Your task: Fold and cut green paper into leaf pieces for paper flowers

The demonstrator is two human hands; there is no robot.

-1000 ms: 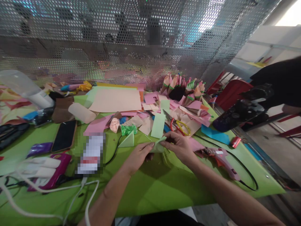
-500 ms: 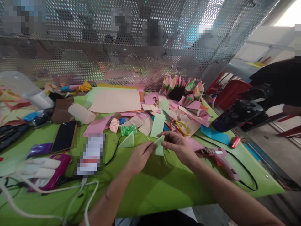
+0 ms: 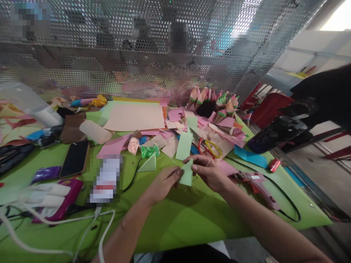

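Note:
Between my two hands is a small piece of light green paper [image 3: 187,176], folded so that its top comes to a slanted point. My left hand [image 3: 165,182] pinches its left edge between thumb and fingers. On the other side, my right hand [image 3: 210,171] grips the upper right edge with thumb and forefinger. A folded green paper triangle [image 3: 148,163] stands on the table left of my hands. Just beyond my fingers lies a flat green paper strip [image 3: 184,146]. Scissors [image 3: 210,148] with red and yellow handles rest beside it.
A pink glue gun [image 3: 261,188] with a black cord lies right on the green table [image 3: 170,223]. Paper sheets [image 3: 135,116] and scraps cover the back, near paper cones [image 3: 203,98]. Left are a phone [image 3: 75,159], a magenta power strip [image 3: 71,197] and white cables. A person in black stands right.
The folded green paper has shifted slightly right and nearer to me, and is turned a little. Both hands have moved with it and keep their pinch.

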